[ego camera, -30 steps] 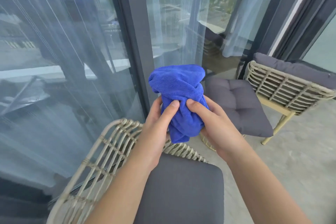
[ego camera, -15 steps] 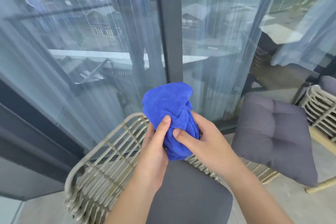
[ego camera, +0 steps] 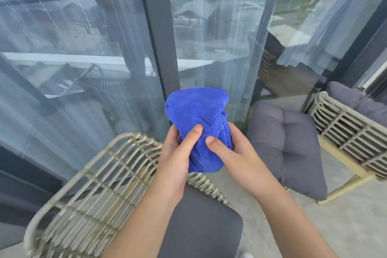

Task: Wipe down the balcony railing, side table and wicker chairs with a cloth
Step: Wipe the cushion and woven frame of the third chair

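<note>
A bunched blue cloth [ego camera: 196,111] is held up in front of me by both hands. My left hand [ego camera: 176,157] grips its lower left side with the thumb pressed on the front. My right hand [ego camera: 234,155] grips the lower right side, thumb on the fabric too. Below them stands a wicker chair [ego camera: 94,190] with a dark grey seat cushion [ego camera: 201,226]. A second wicker chair [ego camera: 345,132] with a grey tufted cushion [ego camera: 287,144] stands at the right. No side table is in view.
A tall glass wall with a dark metal post [ego camera: 157,37] and sheer curtains behind it rises straight ahead. The concrete floor [ego camera: 345,220] runs between the two chairs at the lower right.
The view has swung left and then steadied, so the right chair slid toward the edge and back into frame. Both hands keep their hold on the cloth, kneading it slightly.
</note>
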Motion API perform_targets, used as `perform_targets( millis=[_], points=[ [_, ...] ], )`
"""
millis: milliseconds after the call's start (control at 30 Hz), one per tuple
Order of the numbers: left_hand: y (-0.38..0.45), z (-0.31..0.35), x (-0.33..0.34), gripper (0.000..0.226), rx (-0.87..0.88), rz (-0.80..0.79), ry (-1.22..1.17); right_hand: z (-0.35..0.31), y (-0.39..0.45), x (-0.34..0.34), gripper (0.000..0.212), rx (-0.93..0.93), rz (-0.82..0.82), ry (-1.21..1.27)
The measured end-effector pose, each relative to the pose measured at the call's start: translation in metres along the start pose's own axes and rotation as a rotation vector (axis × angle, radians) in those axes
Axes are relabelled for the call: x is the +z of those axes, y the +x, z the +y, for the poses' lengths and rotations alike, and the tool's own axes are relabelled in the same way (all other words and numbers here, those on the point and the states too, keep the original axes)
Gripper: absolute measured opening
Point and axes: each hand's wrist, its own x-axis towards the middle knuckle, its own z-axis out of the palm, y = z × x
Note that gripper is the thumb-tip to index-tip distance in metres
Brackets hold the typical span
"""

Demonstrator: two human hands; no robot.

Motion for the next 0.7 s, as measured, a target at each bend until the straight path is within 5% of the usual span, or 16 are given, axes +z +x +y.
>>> perform_targets(
  millis=[333,700],
  points=[
    [0.084,-0.015,0.093,0.028,-0.007,0.363,0.031,-0.002,0.106,-0.109,0.029,0.17,-0.279,0.001],
    [0.126,-0.02,0.142,0.03,0.145,0.448,0.043,-0.004,0.137,-0.167,0.019,0.175,-0.318,-0.034]
  ],
)
